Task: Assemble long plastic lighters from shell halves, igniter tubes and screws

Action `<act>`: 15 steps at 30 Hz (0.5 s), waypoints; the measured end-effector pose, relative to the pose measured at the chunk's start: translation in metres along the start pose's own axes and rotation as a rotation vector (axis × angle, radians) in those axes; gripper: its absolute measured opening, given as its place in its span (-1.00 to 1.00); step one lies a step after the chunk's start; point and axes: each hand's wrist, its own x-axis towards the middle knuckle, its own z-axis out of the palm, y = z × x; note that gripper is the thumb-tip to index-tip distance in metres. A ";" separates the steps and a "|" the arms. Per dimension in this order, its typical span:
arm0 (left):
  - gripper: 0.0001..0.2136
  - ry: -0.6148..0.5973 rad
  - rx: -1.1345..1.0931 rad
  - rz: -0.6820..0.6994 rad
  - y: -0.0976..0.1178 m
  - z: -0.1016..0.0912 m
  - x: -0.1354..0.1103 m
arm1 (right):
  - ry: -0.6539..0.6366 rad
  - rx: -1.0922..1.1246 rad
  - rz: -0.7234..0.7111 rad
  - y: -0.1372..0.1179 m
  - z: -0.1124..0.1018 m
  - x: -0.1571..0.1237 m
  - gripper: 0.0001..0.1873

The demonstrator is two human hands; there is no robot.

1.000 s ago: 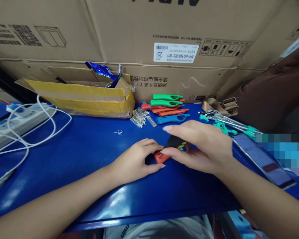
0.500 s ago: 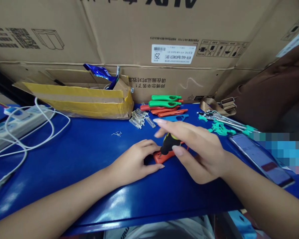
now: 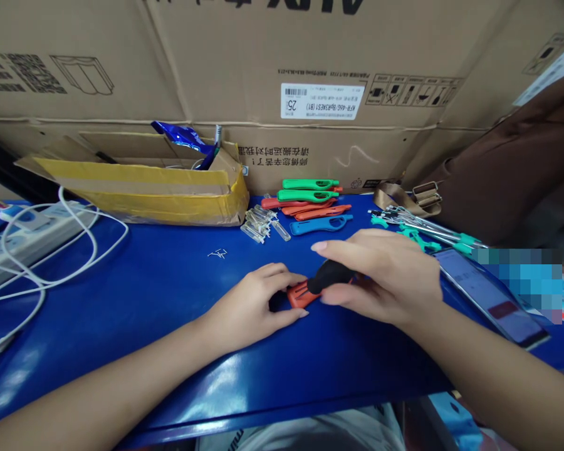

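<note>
An orange plastic lighter casing (image 3: 299,297) lies on the blue table. My left hand (image 3: 256,304) rests on the tabletop, its thumb and fingers gripping the casing's near end from both sides. Above it, my right hand (image 3: 380,275) is closed around a short screwdriver with a black handle (image 3: 331,275). The screwdriver leans over the casing, its handle tilted toward my right palm. Its tip is too small to make out against the orange plastic. The far part of the casing is hidden behind the screwdriver and my right fingers.
Small screws (image 3: 217,253) lie beyond my left hand. Behind are clear plastic tanks (image 3: 258,222), green casings (image 3: 308,195) and a blue casing (image 3: 319,224). A yellow-taped carton (image 3: 145,188), power strip (image 3: 37,232), phone (image 3: 491,297) and metal rods (image 3: 423,224) surround the workspace.
My right hand has turned, and the screwdriver handle now leans farther to the right. My left hand keeps its hold on the orange casing. The whole view has shifted slightly.
</note>
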 end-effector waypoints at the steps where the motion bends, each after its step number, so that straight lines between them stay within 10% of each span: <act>1: -0.75 0.001 0.007 0.002 0.000 0.000 0.000 | 0.018 0.053 -0.016 0.001 0.000 0.001 -0.67; 15: -0.72 0.012 -0.015 0.004 -0.002 0.001 -0.001 | 0.005 0.193 -0.052 0.002 0.001 -0.001 -0.62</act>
